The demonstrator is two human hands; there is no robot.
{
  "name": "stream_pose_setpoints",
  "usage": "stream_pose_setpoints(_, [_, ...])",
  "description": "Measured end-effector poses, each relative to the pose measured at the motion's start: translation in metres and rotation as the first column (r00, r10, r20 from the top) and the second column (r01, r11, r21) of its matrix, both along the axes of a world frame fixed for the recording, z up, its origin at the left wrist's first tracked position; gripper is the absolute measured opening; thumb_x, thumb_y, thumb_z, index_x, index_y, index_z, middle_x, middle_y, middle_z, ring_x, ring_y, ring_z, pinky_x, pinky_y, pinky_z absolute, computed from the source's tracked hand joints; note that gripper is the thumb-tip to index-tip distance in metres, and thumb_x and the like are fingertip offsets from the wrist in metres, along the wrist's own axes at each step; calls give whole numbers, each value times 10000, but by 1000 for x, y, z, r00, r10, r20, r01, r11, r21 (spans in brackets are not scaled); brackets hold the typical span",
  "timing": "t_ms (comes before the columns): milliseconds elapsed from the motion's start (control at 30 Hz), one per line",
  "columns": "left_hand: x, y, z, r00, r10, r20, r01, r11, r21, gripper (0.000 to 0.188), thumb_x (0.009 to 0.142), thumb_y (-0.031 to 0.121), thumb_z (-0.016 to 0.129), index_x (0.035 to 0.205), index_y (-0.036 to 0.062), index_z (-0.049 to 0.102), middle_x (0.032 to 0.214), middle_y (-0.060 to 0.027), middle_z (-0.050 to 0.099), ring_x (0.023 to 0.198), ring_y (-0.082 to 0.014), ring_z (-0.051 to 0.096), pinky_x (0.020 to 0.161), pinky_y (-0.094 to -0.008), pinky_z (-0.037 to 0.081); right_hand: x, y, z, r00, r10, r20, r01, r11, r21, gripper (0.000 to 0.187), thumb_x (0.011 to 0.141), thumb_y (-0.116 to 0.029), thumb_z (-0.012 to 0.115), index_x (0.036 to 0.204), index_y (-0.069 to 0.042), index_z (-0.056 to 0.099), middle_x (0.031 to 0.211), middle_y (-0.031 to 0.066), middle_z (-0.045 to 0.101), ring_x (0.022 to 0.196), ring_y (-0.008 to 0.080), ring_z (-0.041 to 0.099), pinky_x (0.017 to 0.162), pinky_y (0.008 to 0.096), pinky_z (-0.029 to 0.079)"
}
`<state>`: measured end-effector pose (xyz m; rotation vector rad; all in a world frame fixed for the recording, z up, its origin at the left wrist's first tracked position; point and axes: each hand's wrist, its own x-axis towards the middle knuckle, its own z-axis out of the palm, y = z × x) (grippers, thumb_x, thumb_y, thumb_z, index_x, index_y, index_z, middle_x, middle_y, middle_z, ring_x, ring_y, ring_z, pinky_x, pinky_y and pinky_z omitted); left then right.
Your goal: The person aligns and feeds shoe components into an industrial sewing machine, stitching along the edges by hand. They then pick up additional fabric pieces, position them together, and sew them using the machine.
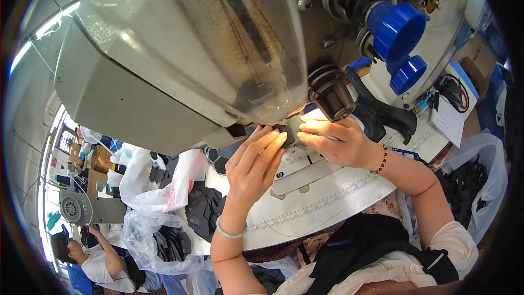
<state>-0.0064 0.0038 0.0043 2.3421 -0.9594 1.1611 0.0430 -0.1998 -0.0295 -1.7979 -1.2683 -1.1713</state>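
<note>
At the sewing machine (147,87), both of my hands are close to the lit stitching spot under its head. My left hand (252,158), a pale bangle at its wrist, has its fingers together on a small dark grey piece (285,134). Just right of the stitching spot is my right hand (341,142), wearing a beaded bracelet (381,159). Its thumb and fingers are drawn together at the tips, and what they hold, if anything, is hidden. The machine head covers the needle and part of the piece.
White worktable (322,213) with a printed ruler edge. Dark grey cut pieces (204,210) lie left, beside plastic bags (158,186). Another bag of dark pieces (464,186) hangs right. A black lever (385,114) and blue knobs (401,30) are nearby. Another person (103,262) works far left.
</note>
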Motion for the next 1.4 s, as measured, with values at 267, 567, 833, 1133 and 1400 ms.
stream_pose_setpoints(267, [8,1,-8,990,-22,142,20,1000,19,253,687,14,746,937,20,707,936,-79,676,921,-260,669,835,-348,576,-2,-2,2,1000,-24,-1,24,999,-23,237,715,-99,676,951,-90,653,988,14,587,934,187,579,831,327,487])
stream_pose_setpoints(567, [6,2,-13,984,-33,178,30,999,18,232,663,-4,733,894,20,732,870,-77,682,833,-263,673,750,-315,574,1,-7,5,1000,-2,20,2,999,-34,253,729,-96,651,982,-94,646,1045,17,599,945,183,593,812,320,503])
stream_pose_setpoints(833, [11,3,-12,987,-11,163,15,1000,-21,215,670,3,754,882,14,719,856,-77,678,842,-277,668,735,-317,557,5,-7,9,1000,-19,-12,19,1000,-22,268,722,-87,686,988,-95,654,1044,11,620,940,178,605,812,313,505])
stream_pose_setpoints(1133, [10,6,-13,995,-1,98,9,997,-77,222,653,-4,771,868,3,715,846,-87,674,845,-281,667,707,-307,539,1,-5,6,995,-65,-81,63,998,-32,295,781,-162,740,1065,-228,692,1044,2,687,923,224,650,834,375,519])
stream_pose_setpoints(1400, [13,6,-12,994,29,110,-23,998,-57,181,668,40,773,839,17,721,827,-77,665,806,-266,656,673,-297,517,1,-5,8,983,-176,-57,172,983,-71,256,797,-221,721,1053,-211,710,972,-26,671,913,182,615,942,388,391])
